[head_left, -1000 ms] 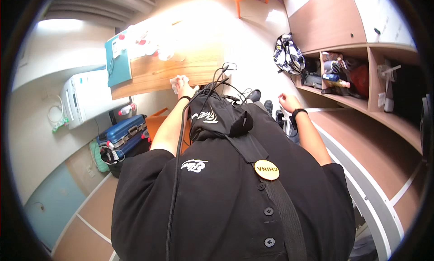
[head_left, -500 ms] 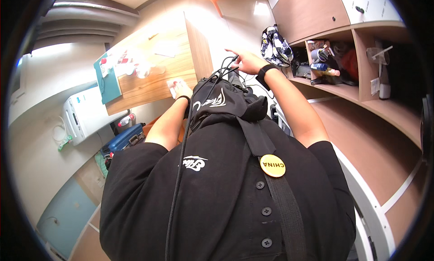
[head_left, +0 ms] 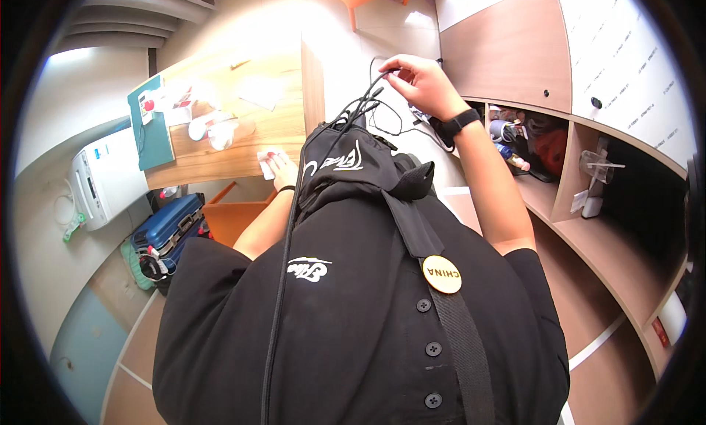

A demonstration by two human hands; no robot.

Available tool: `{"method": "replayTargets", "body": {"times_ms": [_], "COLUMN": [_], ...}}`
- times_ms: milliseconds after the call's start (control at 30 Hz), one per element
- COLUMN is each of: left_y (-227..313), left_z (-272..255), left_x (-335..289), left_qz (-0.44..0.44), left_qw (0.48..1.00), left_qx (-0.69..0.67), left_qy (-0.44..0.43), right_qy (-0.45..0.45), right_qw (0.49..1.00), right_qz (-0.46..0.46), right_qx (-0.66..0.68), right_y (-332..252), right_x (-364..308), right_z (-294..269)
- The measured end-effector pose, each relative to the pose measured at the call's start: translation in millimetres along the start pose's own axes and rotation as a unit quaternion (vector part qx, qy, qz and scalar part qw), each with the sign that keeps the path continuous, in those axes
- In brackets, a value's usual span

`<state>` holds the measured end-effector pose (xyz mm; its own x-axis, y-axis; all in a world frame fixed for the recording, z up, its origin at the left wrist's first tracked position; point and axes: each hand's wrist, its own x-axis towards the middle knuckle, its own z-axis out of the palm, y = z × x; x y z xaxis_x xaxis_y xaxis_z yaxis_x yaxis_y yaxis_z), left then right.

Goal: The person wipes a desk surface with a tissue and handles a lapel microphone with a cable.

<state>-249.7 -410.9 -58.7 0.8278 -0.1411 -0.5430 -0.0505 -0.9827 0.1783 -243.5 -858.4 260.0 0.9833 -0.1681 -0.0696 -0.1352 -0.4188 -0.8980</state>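
Note:
My left hand (head_left: 281, 173) rests at the near right edge of the wooden table (head_left: 228, 160). A crumpled white tissue (head_left: 265, 164) lies under its fingers, which are pressed onto it. On the other side, my right hand (head_left: 428, 88) is raised beyond the table's right side. Its thumb and forefinger pinch a thin black cable (head_left: 384, 74). More loops of this cable hang below that hand, over the black bag (head_left: 342, 156) at my front.
Clear cups (head_left: 222, 134) and a white sheet (head_left: 259, 94) lie on the table, beside a green mat (head_left: 153, 142). Left of it are a white appliance (head_left: 110, 178) and a blue suitcase (head_left: 168, 222). An orange stool (head_left: 239, 208) stands below; filled shelves (head_left: 562, 171) line the right.
My view has shifted, and the suitcase and stool show more. My right hand has gone up and its stretched forefinger has closed on the cable. My left hand stays on the tissue.

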Motion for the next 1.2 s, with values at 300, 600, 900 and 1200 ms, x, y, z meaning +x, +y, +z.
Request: {"method": "replayTargets", "body": {"times_ms": [300,600,900,1200], "left_y": [31,38,87,135], "left_z": [-16,-49,-32,-83], "left_x": [7,24,26,10], "left_qz": [-0.066,-0.202,-0.25,-0.201], "left_qw": [0.994,0.966,0.944,0.943], "left_qx": [-0.075,-0.153,-0.214,-0.263], "left_qy": [0.049,0.061,-0.016,0.034], "right_qy": [-0.166,-0.06,0.099,-0.047], "right_qw": [0.975,0.978,0.881,0.883], "right_qz": [0.021,0.19,0.431,0.42], "right_qx": [-0.144,0.052,0.172,0.203], "right_y": [40,251,394,340], "right_x": [-34,-54,-120,-52], "right_z": [-37,-78,-190,-178]}}
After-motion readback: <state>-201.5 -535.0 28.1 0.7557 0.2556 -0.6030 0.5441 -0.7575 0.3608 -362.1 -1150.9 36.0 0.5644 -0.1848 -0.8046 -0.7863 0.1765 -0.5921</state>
